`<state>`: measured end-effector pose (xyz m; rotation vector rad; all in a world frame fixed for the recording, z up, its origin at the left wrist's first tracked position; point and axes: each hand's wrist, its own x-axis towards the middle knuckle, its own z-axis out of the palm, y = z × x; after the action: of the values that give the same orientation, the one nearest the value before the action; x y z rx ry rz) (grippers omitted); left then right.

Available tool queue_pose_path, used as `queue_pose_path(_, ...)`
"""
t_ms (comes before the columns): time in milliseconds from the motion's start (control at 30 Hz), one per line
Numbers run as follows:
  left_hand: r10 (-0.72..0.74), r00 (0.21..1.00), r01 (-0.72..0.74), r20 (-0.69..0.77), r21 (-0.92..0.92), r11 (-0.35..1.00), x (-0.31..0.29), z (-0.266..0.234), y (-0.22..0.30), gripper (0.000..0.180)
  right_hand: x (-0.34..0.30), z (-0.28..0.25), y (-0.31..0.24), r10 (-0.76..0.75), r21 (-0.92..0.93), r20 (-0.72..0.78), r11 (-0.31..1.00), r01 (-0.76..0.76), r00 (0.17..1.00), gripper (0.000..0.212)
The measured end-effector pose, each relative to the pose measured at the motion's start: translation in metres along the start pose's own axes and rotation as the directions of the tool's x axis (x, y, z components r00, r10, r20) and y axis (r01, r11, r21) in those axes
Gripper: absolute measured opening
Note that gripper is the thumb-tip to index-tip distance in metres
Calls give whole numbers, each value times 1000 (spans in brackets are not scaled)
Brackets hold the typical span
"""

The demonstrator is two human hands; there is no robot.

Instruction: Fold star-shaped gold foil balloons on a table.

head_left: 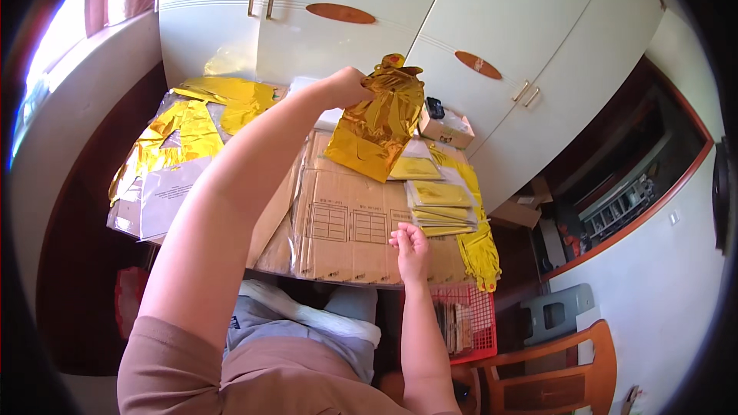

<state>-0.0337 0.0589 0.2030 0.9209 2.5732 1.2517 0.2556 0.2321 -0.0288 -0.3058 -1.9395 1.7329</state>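
My left hand (347, 87) is raised over the far side of the table, its fingers closed on the gathered top of a shiny gold foil sheet (373, 134). The sheet hangs crumpled above, its lower part flat and smooth. My right hand (411, 252) hovers over the near edge of a flattened cardboard box (338, 184), fingers curled in, with nothing visible in them. Just beyond it, to the right, lies a stack of flat clear packets (440, 204) with gold foil inside. More gold foil (478, 257) drapes over the table's right edge.
Loose gold foil (184, 131) and clear plastic bags (171, 196) cover the table's left side. A small open box (447, 129) holds a black object at the back right. Below the near edge sits a red basket (483, 323), beside a wooden chair (557, 384). White cabinets (338, 46) stand behind.
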Motion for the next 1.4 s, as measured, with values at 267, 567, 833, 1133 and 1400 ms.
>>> queue_pose_path(267,-63,998,62,-20,-45,997,39,7,-25,34,3,1,8,-12,-11,21,1000,13,1000,22)
queue_pose_path(567,-120,993,119,5,-168,979,46,16,-49,36,1,2,6,5,2,22,1000,-6,1000,19)
queue_pose_path(833,-121,993,121,11,-207,971,43,17,-50,37,1,2,6,-11,-17,15,1000,12,1000,19)
queue_pose_path(1133,183,981,-188,-65,-78,979,-40,17,-13,30,1,1,2,18,13,1,1000,-18,1000,19)
queue_pose_path(1400,676,725,-657,-133,164,736,-190,93,-87,29,10,-2,-1,96,121,13,988,-96,995,22)
